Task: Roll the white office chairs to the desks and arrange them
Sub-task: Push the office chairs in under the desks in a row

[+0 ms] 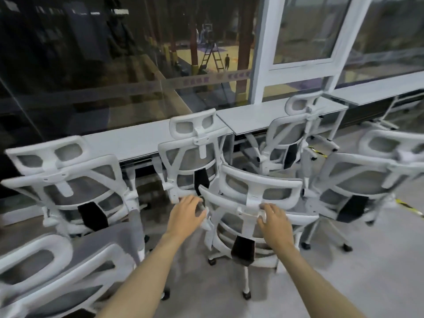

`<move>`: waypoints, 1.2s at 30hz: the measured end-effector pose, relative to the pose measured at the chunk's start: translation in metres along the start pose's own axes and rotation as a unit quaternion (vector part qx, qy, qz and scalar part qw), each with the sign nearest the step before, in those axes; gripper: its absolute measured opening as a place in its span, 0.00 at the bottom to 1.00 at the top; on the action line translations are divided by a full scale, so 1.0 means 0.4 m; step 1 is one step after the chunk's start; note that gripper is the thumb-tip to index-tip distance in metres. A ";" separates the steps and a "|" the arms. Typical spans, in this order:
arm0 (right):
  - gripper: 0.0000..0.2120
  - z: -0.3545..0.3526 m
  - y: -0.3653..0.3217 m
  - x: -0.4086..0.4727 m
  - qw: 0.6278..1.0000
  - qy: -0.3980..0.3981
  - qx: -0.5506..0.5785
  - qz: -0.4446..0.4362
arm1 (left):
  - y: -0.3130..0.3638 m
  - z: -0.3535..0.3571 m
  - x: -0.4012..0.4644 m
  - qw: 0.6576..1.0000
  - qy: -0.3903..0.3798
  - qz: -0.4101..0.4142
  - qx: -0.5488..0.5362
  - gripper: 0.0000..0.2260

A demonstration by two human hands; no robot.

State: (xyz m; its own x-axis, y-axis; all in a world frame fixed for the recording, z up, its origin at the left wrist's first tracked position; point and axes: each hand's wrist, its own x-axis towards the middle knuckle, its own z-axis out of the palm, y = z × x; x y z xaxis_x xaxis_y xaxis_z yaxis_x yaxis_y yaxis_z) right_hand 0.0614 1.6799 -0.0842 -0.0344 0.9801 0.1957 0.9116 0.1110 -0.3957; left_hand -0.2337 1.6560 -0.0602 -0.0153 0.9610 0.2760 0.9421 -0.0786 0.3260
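— Along the glass wall runs a row of pale grey desks (146,140), with a dim sports court visible beyond the panes. What is happening in front of them?

— A person reaches both arms toward the nearest white office chair (257,216), which stands just behind two others already tucked against the desks. Their left hand (187,213) curls around the left edge of its backrest frame. Their right hand (274,222) rests on the frame below the headrest, fingers bent over it.

— Why hold it there?

— Probably to steer it on its casters; the top of the back gives leverage.

— And around it?

— More white chairs crowd both sides. One further chair (291,138) is at the next desk. A speckled grey floor (344,283) lies underfoot.
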 end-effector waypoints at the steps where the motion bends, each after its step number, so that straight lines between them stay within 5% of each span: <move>1: 0.15 0.001 0.027 0.013 1.000 0.013 -0.012 0.014 | 0.007 0.026 0.031 1.000 -0.008 0.004 -0.004 0.16; 7: 0.22 0.055 0.205 0.067 0.994 0.040 -0.033 0.099 | 0.017 0.180 0.188 0.997 -0.057 0.043 -0.005 0.26; 14: 0.27 0.119 0.274 0.095 0.991 0.060 0.091 0.076 | -0.011 0.289 0.209 0.996 -0.065 0.050 0.026 0.34; 28: 0.28 0.092 0.391 0.161 0.984 -0.015 0.177 -0.028 | 0.154 0.288 0.045 0.993 -0.012 -0.115 -0.003 0.33; 32: 0.37 0.056 0.415 0.174 0.978 -0.077 0.184 -0.055 | 0.214 0.305 -0.038 0.983 0.022 -0.174 -0.047 0.32; 36: 0.49 0.018 0.417 0.179 0.974 -0.134 0.172 -0.059 | 0.269 0.310 -0.095 0.939 0.014 -0.293 -0.180 0.48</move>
State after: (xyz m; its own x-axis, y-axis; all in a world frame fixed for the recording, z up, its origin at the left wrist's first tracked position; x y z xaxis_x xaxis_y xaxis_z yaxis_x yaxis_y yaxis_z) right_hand 0.2080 1.7699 -0.1427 -0.2783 0.9598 0.0351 0.7059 0.2292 -0.6702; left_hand -0.0902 1.6440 -0.1477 -0.5091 0.8604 -0.0236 0.5947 0.3714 0.7130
